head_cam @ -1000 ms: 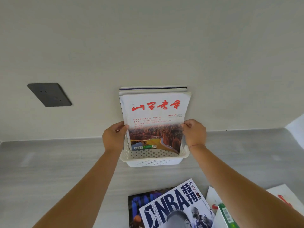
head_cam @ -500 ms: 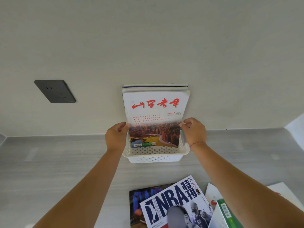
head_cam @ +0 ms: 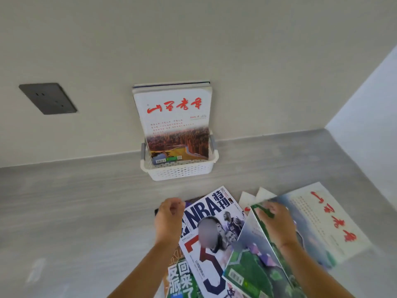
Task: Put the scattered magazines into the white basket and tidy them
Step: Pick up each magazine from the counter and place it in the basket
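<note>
Now both hands are down at the scattered pile on the grey desk [head_cam: 64, 201]. The left hand [head_cam: 169, 220], fingers curled, pinches the top-left edge of the glossy NBA magazine [head_cam: 210, 237]; the right hand [head_cam: 277, 222] lies over the green landscape-cover magazine [head_cam: 255, 263], grip unclear. Against the wall, the white perforated plastic basket [head_cam: 182, 171] holds upright magazines, the red-titled white magazine [head_cam: 174, 121] in front.

Basket [head_cam: 179, 172] behind scattered magazines [head_cam: 211, 235]
</note>
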Demonstrator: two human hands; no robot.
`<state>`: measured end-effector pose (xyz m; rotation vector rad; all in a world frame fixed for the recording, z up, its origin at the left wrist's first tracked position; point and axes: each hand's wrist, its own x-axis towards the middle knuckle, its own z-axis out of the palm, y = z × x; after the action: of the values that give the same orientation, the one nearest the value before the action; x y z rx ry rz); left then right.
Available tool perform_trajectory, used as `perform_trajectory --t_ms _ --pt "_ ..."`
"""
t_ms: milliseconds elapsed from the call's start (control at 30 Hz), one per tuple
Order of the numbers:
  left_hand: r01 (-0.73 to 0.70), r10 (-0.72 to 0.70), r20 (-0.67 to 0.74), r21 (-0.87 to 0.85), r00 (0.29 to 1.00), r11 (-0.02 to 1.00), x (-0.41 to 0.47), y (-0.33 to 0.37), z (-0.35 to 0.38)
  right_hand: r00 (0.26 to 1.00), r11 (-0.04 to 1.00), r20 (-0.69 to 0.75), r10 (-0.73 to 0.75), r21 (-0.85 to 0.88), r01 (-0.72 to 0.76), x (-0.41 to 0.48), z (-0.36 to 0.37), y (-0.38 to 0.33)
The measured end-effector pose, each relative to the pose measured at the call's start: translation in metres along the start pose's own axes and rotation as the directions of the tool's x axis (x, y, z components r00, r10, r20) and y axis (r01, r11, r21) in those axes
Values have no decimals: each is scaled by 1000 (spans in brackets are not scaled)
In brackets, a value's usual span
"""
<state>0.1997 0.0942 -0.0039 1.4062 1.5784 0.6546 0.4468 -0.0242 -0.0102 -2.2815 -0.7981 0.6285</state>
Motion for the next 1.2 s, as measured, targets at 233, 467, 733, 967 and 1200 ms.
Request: perform_trajectory --t_ms 233,467,733,967,1200 --pt "-167 22 416 315 909 934 -67 30 98 853 886 -309 420 -66 -460 -42 -62 85" --pt "-452 150 635 344 757 823 -66 60 161 942 935 -208 264 -185 -303 -65 -60 124" --pt "-541 112 590 627 800 561 -47 81 212 969 944 -169 181 -246 -219 -70 -54 148" --pt "-329 -37 650 431 759 840 -30 83 207 998 958 -36 61 -277 -68 -65 -59 166" --pt "-373 155 662 201 734 906 -42 83 203 1000 992 2 -1 -129 2 -65 -64 164"
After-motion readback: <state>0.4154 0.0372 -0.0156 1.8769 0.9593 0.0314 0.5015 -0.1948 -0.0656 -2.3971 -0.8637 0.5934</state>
